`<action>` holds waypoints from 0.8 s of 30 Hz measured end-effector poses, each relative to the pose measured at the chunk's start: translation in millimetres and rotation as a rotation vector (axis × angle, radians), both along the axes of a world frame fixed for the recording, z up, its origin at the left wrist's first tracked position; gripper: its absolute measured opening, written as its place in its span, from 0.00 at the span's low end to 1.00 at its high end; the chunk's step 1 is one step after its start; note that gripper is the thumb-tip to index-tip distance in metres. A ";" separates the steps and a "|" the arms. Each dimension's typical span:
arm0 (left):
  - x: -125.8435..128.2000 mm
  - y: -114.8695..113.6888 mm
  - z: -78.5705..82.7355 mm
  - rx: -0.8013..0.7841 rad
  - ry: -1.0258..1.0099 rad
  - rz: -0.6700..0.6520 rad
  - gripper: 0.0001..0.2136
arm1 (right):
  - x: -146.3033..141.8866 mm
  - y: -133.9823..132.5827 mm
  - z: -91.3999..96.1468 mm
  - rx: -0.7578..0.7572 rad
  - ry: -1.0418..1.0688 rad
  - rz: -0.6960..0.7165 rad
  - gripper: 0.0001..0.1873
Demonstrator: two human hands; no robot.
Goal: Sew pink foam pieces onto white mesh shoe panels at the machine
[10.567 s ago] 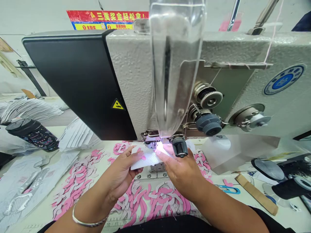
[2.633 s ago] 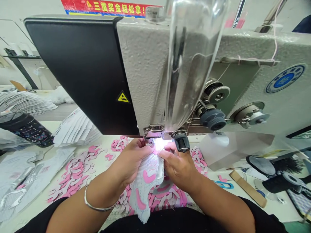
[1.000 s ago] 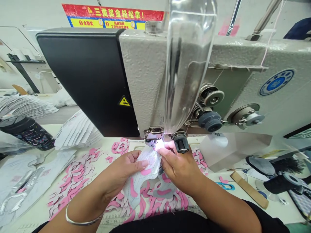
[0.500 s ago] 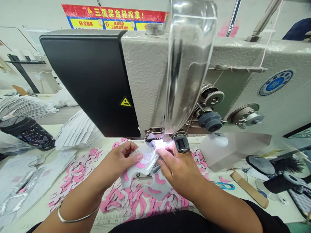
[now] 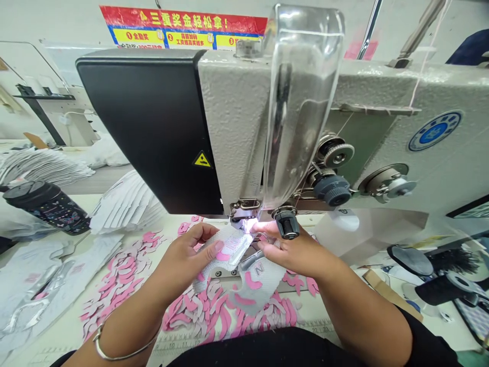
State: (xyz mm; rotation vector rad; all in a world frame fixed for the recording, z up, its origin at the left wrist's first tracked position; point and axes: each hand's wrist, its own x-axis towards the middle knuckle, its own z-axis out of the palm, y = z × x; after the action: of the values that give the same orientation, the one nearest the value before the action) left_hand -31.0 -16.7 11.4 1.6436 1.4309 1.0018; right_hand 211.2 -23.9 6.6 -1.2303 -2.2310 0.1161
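A white mesh shoe upper with pink patches (image 5: 248,272) lies under the lit presser foot (image 5: 244,223) of a grey sewing machine (image 5: 237,127). My left hand (image 5: 187,257) pinches the upper's left edge, thumb on top. My right hand (image 5: 296,250) presses fingertips on the fabric just right of the needle, fingers close together. A clear guard (image 5: 298,102) hangs in front of the needle bar.
Pink and white cut pieces (image 5: 122,275) litter the table around the machine. A stack of white uppers (image 5: 126,204) and a dark bottle (image 5: 49,206) lie at left. A brown strip (image 5: 376,280), a black brush (image 5: 439,293) and black discs sit at right.
The upper has turned under the foot and slid down towards me. My right hand has shifted right and flattened on the fabric; my left hand keeps its pinch.
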 end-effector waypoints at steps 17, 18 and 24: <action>-6.7 -1.7 -22.0 0.350 0.216 0.062 0.13 | -16.9 -18.3 -11.4 0.083 -0.122 -0.148 0.18; -6.7 -2.2 -24.3 0.397 0.262 0.029 0.13 | -19.4 -19.4 -12.3 0.089 -0.134 -0.159 0.18; -3.5 2.9 -33.5 0.530 0.409 -0.038 0.14 | -30.6 -27.1 -29.4 0.206 -0.080 -0.171 0.21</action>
State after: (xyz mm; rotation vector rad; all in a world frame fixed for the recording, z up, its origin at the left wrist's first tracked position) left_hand -34.5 -13.9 -22.1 2.3614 1.4563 1.1326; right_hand 180.6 -51.0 -22.8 -1.3231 -2.1316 -0.2281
